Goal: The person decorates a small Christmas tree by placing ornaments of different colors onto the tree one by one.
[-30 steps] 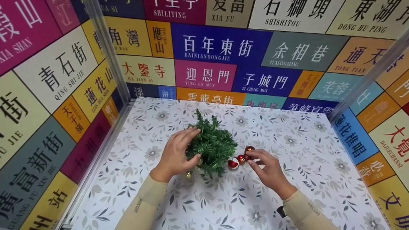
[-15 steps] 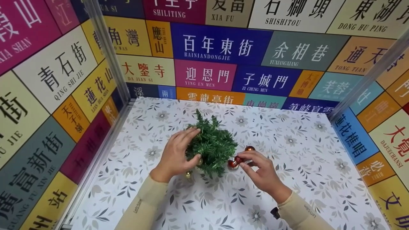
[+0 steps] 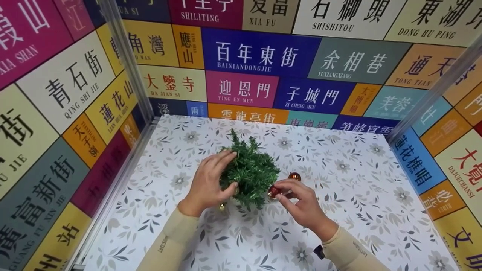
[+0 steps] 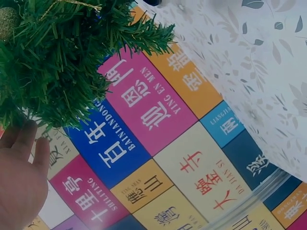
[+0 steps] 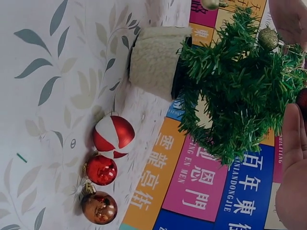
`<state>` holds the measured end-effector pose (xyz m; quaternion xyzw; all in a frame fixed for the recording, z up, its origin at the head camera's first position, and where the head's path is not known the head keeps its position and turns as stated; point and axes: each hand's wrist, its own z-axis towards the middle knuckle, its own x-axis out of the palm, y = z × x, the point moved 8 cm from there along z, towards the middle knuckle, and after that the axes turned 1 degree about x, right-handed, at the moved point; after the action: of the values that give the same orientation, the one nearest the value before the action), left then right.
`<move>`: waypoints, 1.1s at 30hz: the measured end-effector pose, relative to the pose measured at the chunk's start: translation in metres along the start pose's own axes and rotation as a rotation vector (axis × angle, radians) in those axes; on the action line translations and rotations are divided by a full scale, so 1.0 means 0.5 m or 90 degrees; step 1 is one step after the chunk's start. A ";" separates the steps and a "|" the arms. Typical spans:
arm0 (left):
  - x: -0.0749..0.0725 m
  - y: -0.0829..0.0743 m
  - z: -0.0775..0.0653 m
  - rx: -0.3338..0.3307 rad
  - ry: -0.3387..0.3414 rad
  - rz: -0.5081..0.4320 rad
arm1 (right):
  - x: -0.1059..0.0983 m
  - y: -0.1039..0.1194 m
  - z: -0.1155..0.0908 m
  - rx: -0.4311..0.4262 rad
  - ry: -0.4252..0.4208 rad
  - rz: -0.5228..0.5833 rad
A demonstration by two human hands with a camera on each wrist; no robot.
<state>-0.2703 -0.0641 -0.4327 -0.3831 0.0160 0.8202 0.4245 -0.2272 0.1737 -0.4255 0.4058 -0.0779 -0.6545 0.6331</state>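
Observation:
A small green Christmas tree [image 3: 250,171] stands mid-table in the head view; its pale wrapped base [image 5: 158,62] shows in the right wrist view. My left hand [image 3: 207,184] holds the tree's left side, thumb and fingers among the branches. Between thumb and fingers of my right hand [image 3: 303,205] is a dark red bauble [image 5: 302,101], close to the tree's right side. Gold glitter bauble [image 5: 267,38] and a shiny gold bauble [image 5: 209,4] hang on the branches.
On the table right of the tree lie a red-and-white bauble [image 5: 114,135], a shiny red bauble [image 5: 101,169] and a copper bauble [image 3: 295,176], in a row. Walls with coloured sign panels [image 3: 260,52] enclose the floral tabletop [image 3: 180,150] at the back and sides.
My right hand has moved left, carrying the dark red bauble from beside the copper one to the tree's right edge. The left hand keeps its place on the tree.

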 end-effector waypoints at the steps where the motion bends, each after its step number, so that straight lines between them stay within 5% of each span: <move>1: -0.002 -0.003 0.001 0.004 -0.006 0.002 | 0.002 0.001 0.002 0.001 0.002 0.008; 10: -0.018 -0.071 0.018 0.105 -0.076 0.039 | 0.018 0.009 0.013 0.018 0.008 0.044; 14: -0.008 -0.103 0.021 0.132 -0.061 0.033 | 0.025 0.012 0.016 0.017 0.005 0.056; 21: 0.018 -0.123 0.012 0.145 -0.027 0.027 | 0.036 0.022 0.024 0.002 0.006 0.063; 33: 0.011 -0.137 0.015 0.149 -0.059 0.001 | 0.043 0.023 0.015 -0.018 -0.003 0.031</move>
<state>-0.2283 -0.0141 -0.4107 -0.2923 0.0925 0.8301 0.4659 -0.2205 0.1495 -0.4228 0.3933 -0.0798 -0.6411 0.6542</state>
